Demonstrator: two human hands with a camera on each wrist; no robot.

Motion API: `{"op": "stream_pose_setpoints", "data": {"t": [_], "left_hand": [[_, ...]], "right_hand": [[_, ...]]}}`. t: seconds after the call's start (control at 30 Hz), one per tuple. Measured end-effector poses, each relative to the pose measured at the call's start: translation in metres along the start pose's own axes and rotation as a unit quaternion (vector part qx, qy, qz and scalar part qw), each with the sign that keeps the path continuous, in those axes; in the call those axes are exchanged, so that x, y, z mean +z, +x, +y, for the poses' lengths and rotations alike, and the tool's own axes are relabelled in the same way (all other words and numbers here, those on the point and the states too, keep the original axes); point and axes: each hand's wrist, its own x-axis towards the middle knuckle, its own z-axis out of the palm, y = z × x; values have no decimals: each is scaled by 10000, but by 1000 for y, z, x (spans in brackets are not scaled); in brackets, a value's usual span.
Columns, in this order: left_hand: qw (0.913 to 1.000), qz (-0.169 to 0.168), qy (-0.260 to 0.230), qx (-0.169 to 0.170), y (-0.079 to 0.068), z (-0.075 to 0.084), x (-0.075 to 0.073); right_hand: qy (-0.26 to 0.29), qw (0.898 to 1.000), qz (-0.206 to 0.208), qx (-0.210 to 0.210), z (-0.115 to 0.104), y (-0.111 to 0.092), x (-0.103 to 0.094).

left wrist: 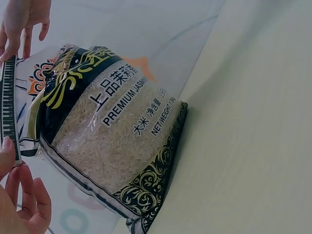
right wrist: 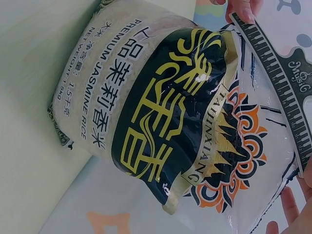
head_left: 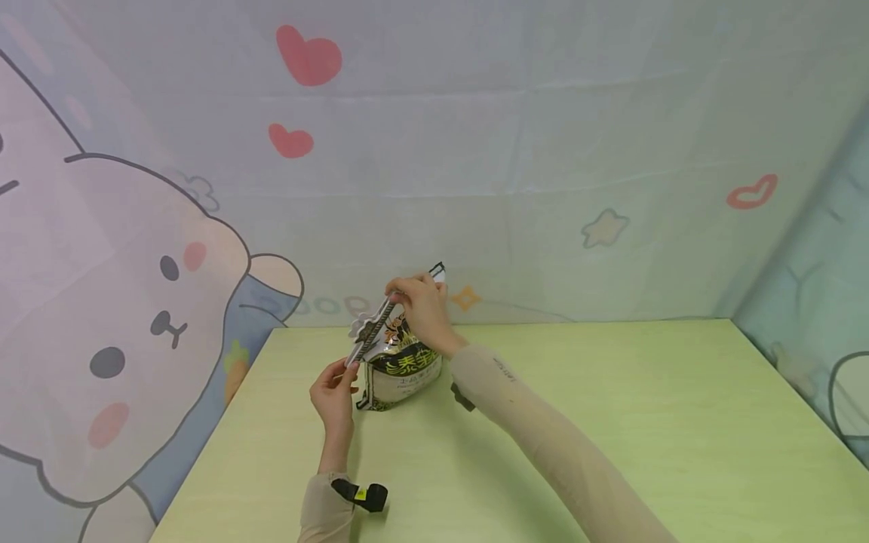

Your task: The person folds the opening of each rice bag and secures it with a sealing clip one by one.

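A plastic bag of jasmine rice (head_left: 405, 377) stands on the table, its lower part full of grains and its flat top rising behind. Across that top lies a ruler-like strip printed with piano keys (right wrist: 275, 80), with a wavy side edge lettered "Music". My left hand (head_left: 334, 396) pinches the strip's lower left end between thumb and fingers. At the upper end, my right hand (head_left: 425, 311) grips the strip, its palm side hidden in the head view. The left wrist view shows the rice bag's (left wrist: 112, 131) clear window, with the strip along its top.
The pale yellow-green table (head_left: 611, 422) extends to the right and in front of the bag. Close behind stands a cloth backdrop (head_left: 516, 151) with hearts and a large cartoon animal. A black wrist strap (head_left: 360, 494) sits on the left sleeve.
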Motion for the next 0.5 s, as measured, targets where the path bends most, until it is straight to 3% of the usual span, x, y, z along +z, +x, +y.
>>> {"op": "stream_pose_setpoints", "data": {"t": [0.17,0.33,0.5], "left_hand": [[9999,18,-93,41,1,1,2],[9999,-13,-150,-71,0,2,2],[9997,42,-180,-189,-1,4,1]], "right_hand": [[19,10000,9,-12,1,1,-1],[-31,9997,-235,82,1,0,-4],[-105,9989,-447,-100,3,-3,-8]]}}
